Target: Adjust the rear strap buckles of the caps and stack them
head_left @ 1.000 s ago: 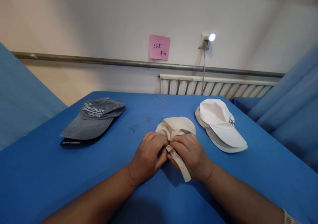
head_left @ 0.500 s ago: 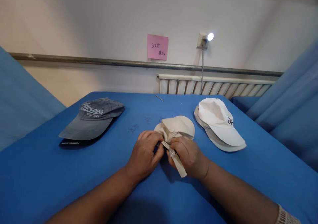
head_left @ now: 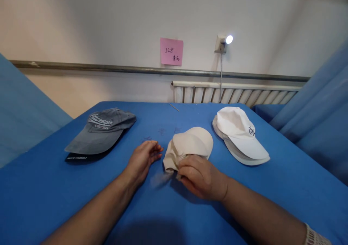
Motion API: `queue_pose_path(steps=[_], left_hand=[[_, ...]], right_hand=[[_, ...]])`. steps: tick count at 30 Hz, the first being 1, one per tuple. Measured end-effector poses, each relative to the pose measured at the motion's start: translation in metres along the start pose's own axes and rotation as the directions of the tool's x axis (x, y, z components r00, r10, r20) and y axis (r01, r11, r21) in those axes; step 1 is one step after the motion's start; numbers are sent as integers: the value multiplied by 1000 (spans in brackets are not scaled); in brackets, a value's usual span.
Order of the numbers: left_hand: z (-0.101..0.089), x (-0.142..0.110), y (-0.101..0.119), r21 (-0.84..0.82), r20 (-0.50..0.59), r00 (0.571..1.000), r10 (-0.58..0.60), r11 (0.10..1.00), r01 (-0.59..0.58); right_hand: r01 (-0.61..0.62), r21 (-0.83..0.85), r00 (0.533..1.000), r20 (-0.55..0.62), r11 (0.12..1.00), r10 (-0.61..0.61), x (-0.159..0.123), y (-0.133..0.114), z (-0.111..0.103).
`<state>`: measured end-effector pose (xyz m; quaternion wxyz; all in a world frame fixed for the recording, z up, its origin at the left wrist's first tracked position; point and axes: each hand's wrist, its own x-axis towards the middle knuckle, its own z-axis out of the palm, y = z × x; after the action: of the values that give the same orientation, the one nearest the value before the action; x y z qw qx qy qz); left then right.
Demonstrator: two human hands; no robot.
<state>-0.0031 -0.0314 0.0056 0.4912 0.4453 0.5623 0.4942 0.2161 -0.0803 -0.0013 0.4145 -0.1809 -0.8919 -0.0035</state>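
Observation:
A beige cap [head_left: 190, 143] lies on the blue table in front of me, its brim pointing away to the right. My right hand [head_left: 202, 176] is closed on the near edge of this cap, by the back opening; its fingertips are partly hidden. Left of the cap, my left hand [head_left: 144, 160] is off the fabric, holding nothing, with loosely bent fingers slightly apart. Between the hands a pale smear [head_left: 160, 179] hangs below the cap's near edge, too blurred to make out, possibly the end of its strap.
Dark grey caps [head_left: 100, 132] are stacked on the left of the blue table [head_left: 67, 201]. White and light caps [head_left: 236, 129] are stacked on the right. A thin stick [head_left: 174, 107] lies at the far edge. Blue curtains [head_left: 320, 121] hang at both sides; a radiator [head_left: 206, 92] stands behind.
My left hand has let go of the cap and moved left. The strap that was held between both hands has swung down out of clear view. My right hand stays on the cap.

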Motion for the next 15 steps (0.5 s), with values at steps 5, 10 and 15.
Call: queue_pose_path(steps=[5, 10, 15], left_hand=[[-3, -13, 8, 319, 197, 940, 278, 888, -330], [-5, -29, 13, 628, 621, 763, 179, 469, -621], [2, -30, 8, 791, 576, 812, 95, 185, -583]], right_hand=[[-73, 141, 980, -176, 987, 97, -4, 7, -7], [-568, 83, 741, -382, 819, 552, -23, 53, -5], [-889, 276, 305, -238, 365, 922, -42, 98, 5]])
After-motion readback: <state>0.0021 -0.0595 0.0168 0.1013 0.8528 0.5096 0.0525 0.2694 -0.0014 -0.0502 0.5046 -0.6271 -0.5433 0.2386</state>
